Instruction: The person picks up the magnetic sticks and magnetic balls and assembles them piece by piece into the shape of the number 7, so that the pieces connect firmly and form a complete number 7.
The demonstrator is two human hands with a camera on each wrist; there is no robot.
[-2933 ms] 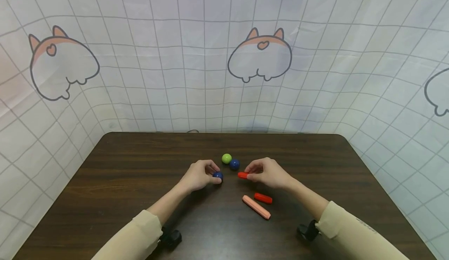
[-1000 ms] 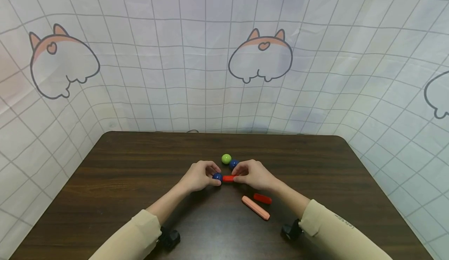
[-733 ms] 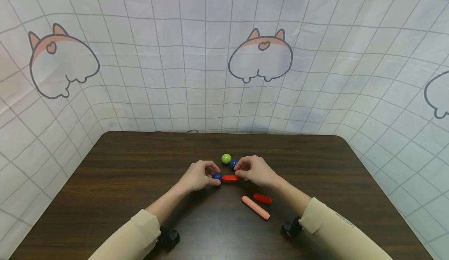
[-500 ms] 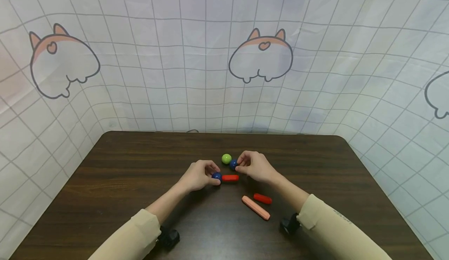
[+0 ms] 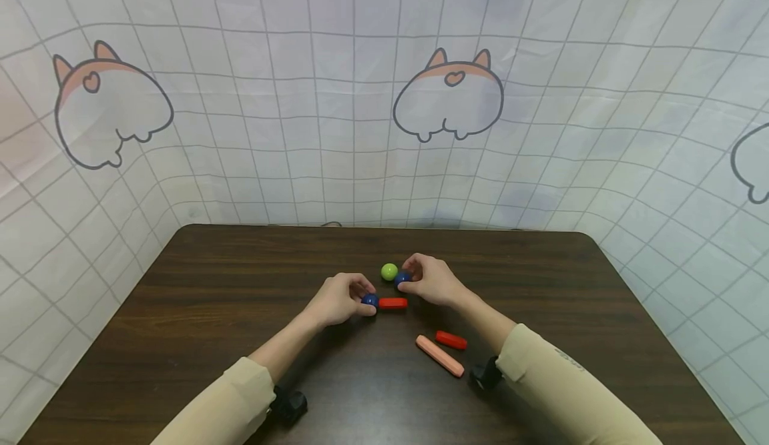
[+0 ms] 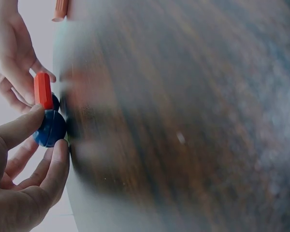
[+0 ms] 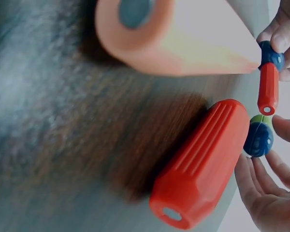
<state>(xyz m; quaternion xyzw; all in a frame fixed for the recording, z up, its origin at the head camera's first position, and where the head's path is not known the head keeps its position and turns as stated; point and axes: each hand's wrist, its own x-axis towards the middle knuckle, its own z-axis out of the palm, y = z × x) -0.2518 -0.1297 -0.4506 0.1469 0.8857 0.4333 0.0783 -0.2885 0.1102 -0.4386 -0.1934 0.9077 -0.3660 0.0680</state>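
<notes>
My left hand (image 5: 339, 299) pinches a blue ball (image 6: 50, 129) between thumb and fingers. A short red magnetic stick (image 5: 393, 303) extends rightward from that ball, its end against it. My right hand (image 5: 435, 281) has its thumb and fingers curled around a second blue ball (image 7: 259, 138), just behind the red stick's free end. Next to this ball, on its left, lies a lime-green ball (image 5: 389, 271). In the right wrist view the red stick's free end shows a metal tip, and the green ball is mostly hidden behind the blue one.
Nearer on the dark wooden table (image 5: 228, 291) lie another red stick (image 5: 451, 339) and a longer peach stick (image 5: 440, 356), close together at a slant. A white gridded curtain (image 5: 336, 98) hangs around the table's back and sides.
My right hand brought the red stick to the left-hand ball, let it go, then moved back to the second blue ball and closed its fingers around it. My left hand stayed nearly still.
</notes>
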